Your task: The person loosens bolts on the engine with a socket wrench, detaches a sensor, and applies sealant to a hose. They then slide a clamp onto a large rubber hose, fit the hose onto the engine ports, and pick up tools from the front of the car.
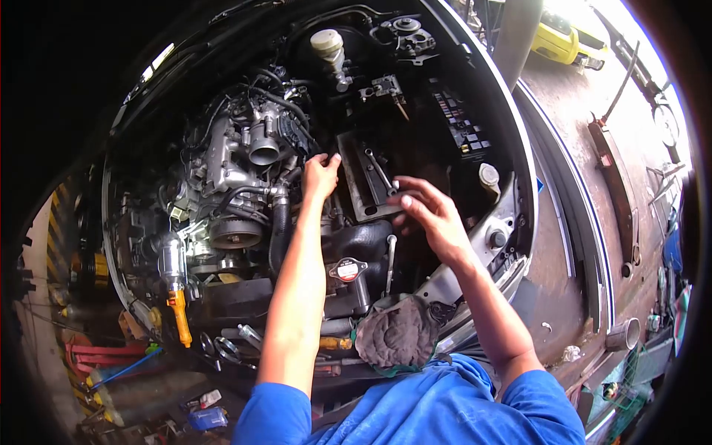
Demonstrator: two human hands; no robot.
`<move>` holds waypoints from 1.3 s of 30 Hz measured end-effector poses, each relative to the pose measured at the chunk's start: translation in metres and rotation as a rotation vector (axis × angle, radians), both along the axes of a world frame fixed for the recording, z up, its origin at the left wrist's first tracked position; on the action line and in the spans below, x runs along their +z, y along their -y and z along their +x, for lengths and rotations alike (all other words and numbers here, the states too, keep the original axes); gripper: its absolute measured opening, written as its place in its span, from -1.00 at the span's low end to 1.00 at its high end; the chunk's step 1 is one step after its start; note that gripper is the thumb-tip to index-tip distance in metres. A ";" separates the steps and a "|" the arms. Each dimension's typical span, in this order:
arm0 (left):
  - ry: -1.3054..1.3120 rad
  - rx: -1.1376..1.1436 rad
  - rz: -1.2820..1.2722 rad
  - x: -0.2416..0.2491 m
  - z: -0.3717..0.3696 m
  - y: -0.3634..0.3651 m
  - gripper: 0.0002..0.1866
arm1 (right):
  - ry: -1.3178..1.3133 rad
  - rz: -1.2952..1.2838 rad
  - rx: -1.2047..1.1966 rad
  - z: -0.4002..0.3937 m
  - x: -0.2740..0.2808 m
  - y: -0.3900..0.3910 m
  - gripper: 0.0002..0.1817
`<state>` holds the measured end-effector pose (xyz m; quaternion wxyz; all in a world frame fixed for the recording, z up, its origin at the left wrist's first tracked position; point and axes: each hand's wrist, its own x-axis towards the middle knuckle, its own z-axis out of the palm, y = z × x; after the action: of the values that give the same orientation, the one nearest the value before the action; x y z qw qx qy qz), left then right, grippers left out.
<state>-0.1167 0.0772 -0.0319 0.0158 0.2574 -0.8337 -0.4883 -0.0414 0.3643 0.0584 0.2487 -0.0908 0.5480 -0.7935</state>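
My left hand (pixel 320 176) is over the engine bay, beside dark hoses and the left edge of a flat metal tray (pixel 357 194). Its thumb stands apart from the bent fingers, and nothing shows in it. My right hand (pixel 436 221) hovers by the tray's right side, thumb and fingers apart. A pale spot at its fingertips is too small to make out. A combination wrench (pixel 378 170) lies lengthwise on the tray, its lower end close to my right fingers. Another long tool, seemingly a wrench (pixel 390 261), rests nearer my body.
The engine (pixel 237 148) fills the left of the bay. A radiator cap (pixel 348 269) and a dark cap or cloth (pixel 397 331) are at the front. A yellow-handled power tool (pixel 178 297) stands at left. A fuse box (pixel 456 119) and white-capped reservoir (pixel 328 46) sit farther back.
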 end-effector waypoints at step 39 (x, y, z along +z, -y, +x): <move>-0.344 0.109 0.878 0.015 0.033 0.044 -0.56 | -0.446 0.298 -0.073 -0.066 -0.080 0.173 -0.46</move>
<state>-0.0835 0.0332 -0.0165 0.0687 0.1983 -0.5189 -0.8287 -0.1073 0.1913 -0.0214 0.1037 -0.2057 0.7029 -0.6729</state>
